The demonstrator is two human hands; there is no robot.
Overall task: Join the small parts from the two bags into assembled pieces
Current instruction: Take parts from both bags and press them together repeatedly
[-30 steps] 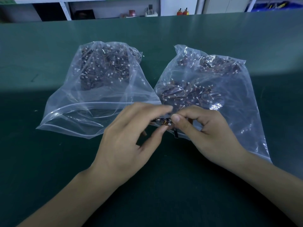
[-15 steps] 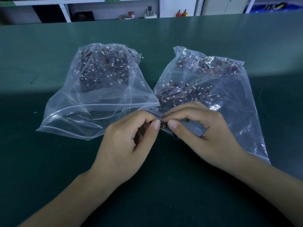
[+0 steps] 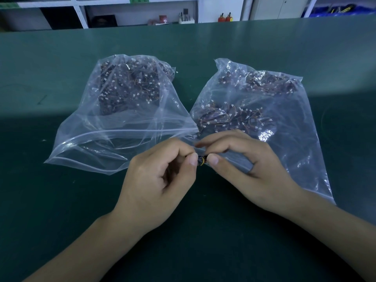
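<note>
Both hands [image 3: 201, 159] pinch a small dark orange-wired part [image 3: 202, 160].

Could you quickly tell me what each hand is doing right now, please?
Left hand: fingers curled, pinching one end of the small dark part.
Right hand: fingers curled, pinching the other end of it.

— What sort of place is this?
— A factory assembly workshop: a long dark-green matted workbench [image 3: 61, 200], two clear plastic zip bags [image 3: 114, 139] stuffed with tiny wired connectors, white metal storage shelving [image 3: 81, 15] behind, blue parts bins [image 3: 335, 11].
</note>
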